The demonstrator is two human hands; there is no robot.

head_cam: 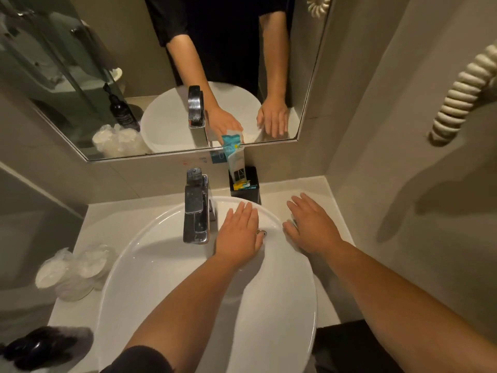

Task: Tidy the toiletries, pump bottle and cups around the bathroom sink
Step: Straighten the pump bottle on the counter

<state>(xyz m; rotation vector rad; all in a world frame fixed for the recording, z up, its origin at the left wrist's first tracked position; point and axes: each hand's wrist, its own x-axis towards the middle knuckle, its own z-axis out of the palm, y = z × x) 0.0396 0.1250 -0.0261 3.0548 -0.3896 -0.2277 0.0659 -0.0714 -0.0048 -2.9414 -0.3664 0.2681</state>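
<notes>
Head view — both hands flat and empty over the sink, between grabs.

Left hand (239, 232) is spread palm-down over the basin rim (150, 238) by the faucet (196, 208); right hand (312, 227) is spread on the desk (301, 189) just beside it, holding nothing. Toiletry sachets (236, 160) stand in the black holder (244, 185) at the back wall, wrapped cups (72, 270) sit on the desk at left, and the dark pump bottle (40, 348) lies at the lower left — blurred and cut off by the frame. Likely next: reach left for the cups or bottle. Something pale under the right fingers, can't tell what.
</notes>
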